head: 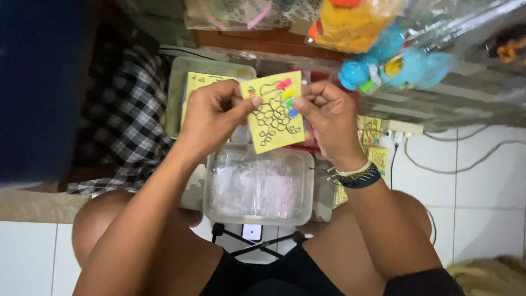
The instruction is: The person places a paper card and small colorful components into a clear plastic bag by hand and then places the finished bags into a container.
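A small yellow card (273,112) with a black line drawing and several little coloured pieces along its top right is held up between both hands. My left hand (211,112) pinches its left edge with thumb and fingers. My right hand (327,112) grips its right edge near the coloured pieces; a braided band sits on that wrist. Below the card stands a clear plastic tub (257,186) holding small clear plastic bags.
A second clear tub (181,82) with another yellow card is behind my left hand. More yellow cards (372,131) lie at right. Plush toys in plastic, blue (400,68) and yellow (350,24), hang above. Checked cloth (126,115) at left; cables on white floor tiles at right.
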